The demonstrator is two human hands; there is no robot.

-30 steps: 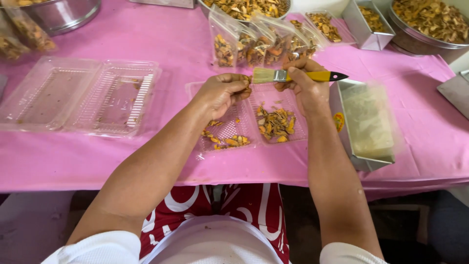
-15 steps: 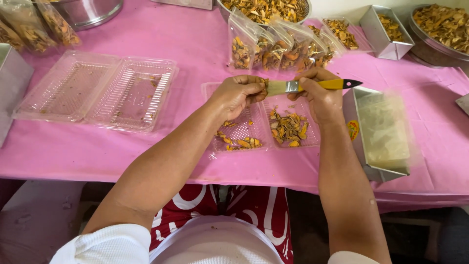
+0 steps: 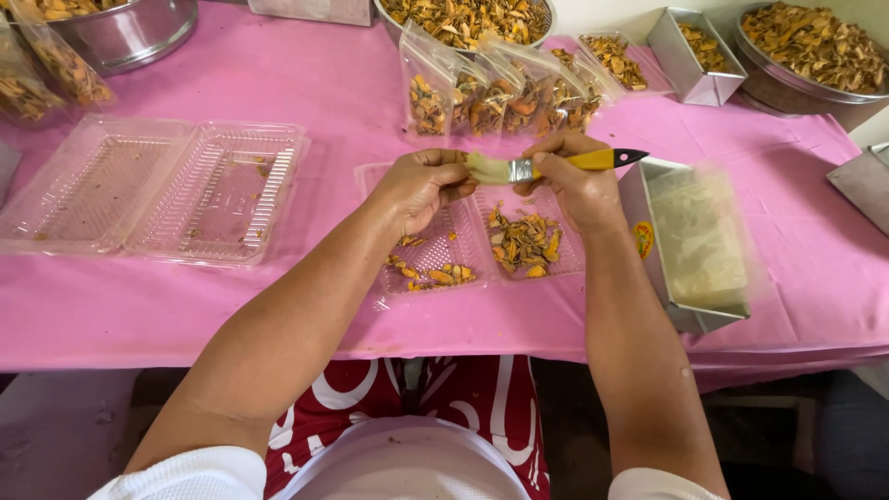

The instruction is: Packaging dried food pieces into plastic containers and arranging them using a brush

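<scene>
My right hand (image 3: pixel 576 185) grips a small brush (image 3: pixel 593 161) with a yellow handle, black tip and pale bristles. My left hand (image 3: pixel 419 188) is closed just at the bristle end; whether it holds a small piece I cannot tell. Both hands hover over an open clear clamshell tray (image 3: pixel 463 243) on the pink tablecloth. Dried orange-yellow slices (image 3: pixel 524 244) lie in its right half, a few more in its left half.
An empty clear clamshell (image 3: pixel 157 185) lies at the left. Several filled clear bags (image 3: pixel 500 93) stand behind the hands. A metal tin (image 3: pixel 694 250) with clear bags sits at the right. Metal bowls (image 3: pixel 815 51) and tins of slices line the far edge.
Both hands have stayed together over the tray, holding the brush the same way. The view has shifted slightly, bringing the table's left and far side more into frame.
</scene>
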